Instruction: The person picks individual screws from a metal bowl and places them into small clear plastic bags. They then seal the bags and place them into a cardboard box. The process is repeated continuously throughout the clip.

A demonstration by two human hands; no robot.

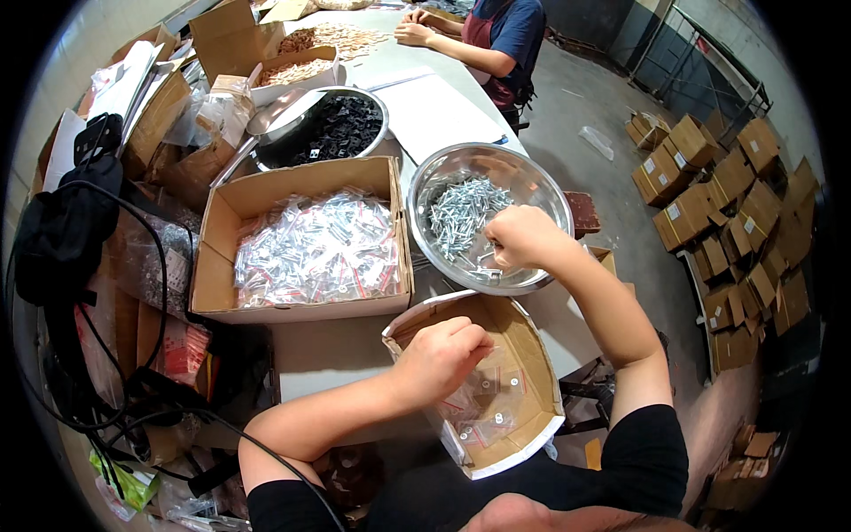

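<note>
My right hand [528, 238] reaches over the right side of a steel bowl [548, 191] holding many silvery screws [467, 211]. Its fingers are curled together at the edge of the screw pile, and what they pinch, if anything, is hidden. Closer to my body, my left hand [441, 359] hovers over an open cardboard tray [523, 434]. That hand is closed too, and I cannot make out what lies in its fingers. Below it in the tray lie several small clear zip bags [486, 412] with little white pieces inside.
Left of the bowl stands a cardboard box [301, 312] full of filled clear bags. Behind it are a bowl of black parts [341, 129] with a metal scoop [275, 120] and a box of wooden pieces [297, 73]. A co-worker [510, 44] sits at the table's far side. Cables [160, 266] hang at left.
</note>
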